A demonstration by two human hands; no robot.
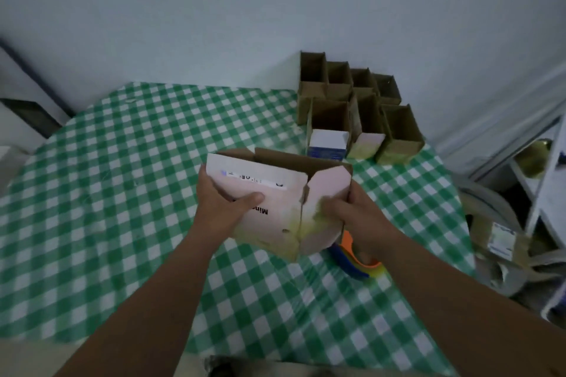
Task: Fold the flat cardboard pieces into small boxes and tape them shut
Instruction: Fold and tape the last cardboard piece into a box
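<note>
Both hands, left and right, grip the half-formed box with curled fingers; loosening either grip could let its flaps spring open.

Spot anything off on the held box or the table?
Yes: the box gripped by the left hand and right hand has yellowish stains low on its outer faces. The finished boxes stand in a neat cluster.
</note>
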